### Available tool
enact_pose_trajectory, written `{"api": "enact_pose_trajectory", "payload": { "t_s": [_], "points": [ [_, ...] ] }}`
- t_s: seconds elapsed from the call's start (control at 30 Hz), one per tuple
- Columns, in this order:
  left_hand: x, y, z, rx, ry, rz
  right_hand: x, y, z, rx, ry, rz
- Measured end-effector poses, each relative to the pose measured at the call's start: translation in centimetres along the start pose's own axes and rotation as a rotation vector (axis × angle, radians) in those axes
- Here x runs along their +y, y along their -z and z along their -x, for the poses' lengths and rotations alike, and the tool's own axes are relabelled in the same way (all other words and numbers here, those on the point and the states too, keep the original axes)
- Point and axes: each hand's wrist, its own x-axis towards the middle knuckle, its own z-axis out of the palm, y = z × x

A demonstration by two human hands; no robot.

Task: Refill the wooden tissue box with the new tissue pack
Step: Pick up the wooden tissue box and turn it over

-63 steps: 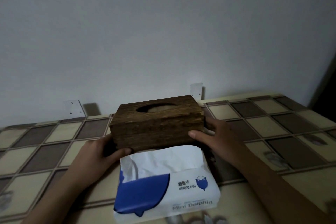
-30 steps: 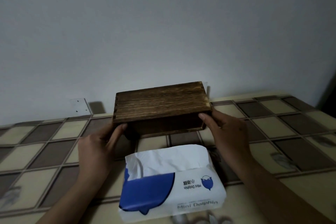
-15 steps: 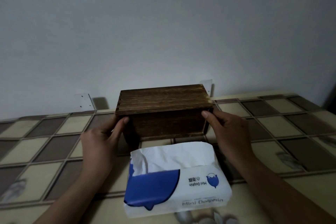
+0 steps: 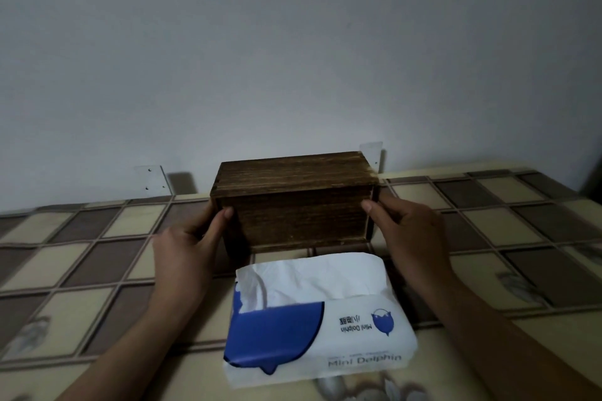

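The dark wooden tissue box (image 4: 296,198) is held just above the table, turned so that its oval slot is out of sight and plain wooden faces point up and toward me. My left hand (image 4: 185,254) grips its left end, thumb on the near face. My right hand (image 4: 410,234) grips its right end the same way. The new tissue pack (image 4: 319,316), white and blue plastic with its top torn open and white tissue showing, lies on the table directly in front of the box, between my forearms.
The table wears a checked brown and cream cloth (image 4: 508,231). A plain grey wall (image 4: 293,42) rises right behind the box, with two small white brackets (image 4: 153,181) at the table's back edge. A dark edge shows at far right.
Both hands lifted the box from the table and rolled it over, so the slotted top went out of sight. Since half a second ago it has tipped a little further.
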Motion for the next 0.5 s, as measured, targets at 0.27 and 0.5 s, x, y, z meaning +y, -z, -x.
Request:
{"api": "enact_pose_trajectory", "payload": {
  "t_s": [0.27,0.5],
  "points": [
    [0.0,0.1,0.0,-0.011,-0.032,-0.039,0.1,0.2,-0.1,-0.007,-0.023,0.015],
    [-0.2,1.4,-0.3,-0.153,-0.073,-0.165,0.5,0.7,0.2,-0.188,-0.098,0.155]
  ]
}}
